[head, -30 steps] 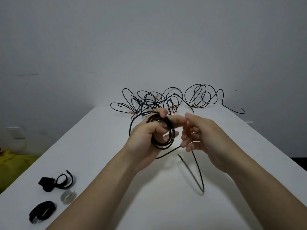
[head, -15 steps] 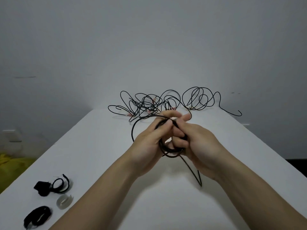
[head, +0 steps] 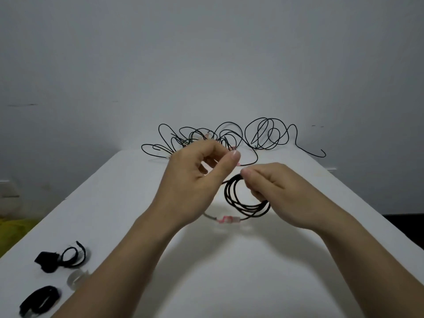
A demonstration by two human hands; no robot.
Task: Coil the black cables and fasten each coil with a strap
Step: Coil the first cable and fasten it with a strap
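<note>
right hand (head: 283, 191) pinches the coil (head: 251, 208) over mid bench (head: 229, 276); left hand (head: 195, 182) curled, grip unclear; straps (head: 60, 258) by left edge.

Loose cables (head: 229, 138) tangled along the far edge of the worktop (head: 229, 283), spilling past it on the right. Coil (head: 243, 203) mid-worktop, gripped by the right hand (head: 282, 191). Left hand (head: 195, 180) just left of the coil and a bit higher, in front of the tangle. Cable's plug end (head: 229, 219) just on the near side of the coil, between the wrists. Near-left corner: two straps, far strap (head: 62, 258) behind near strap (head: 39, 299), with a small piece (head: 76, 277) between them, slightly right.
</note>
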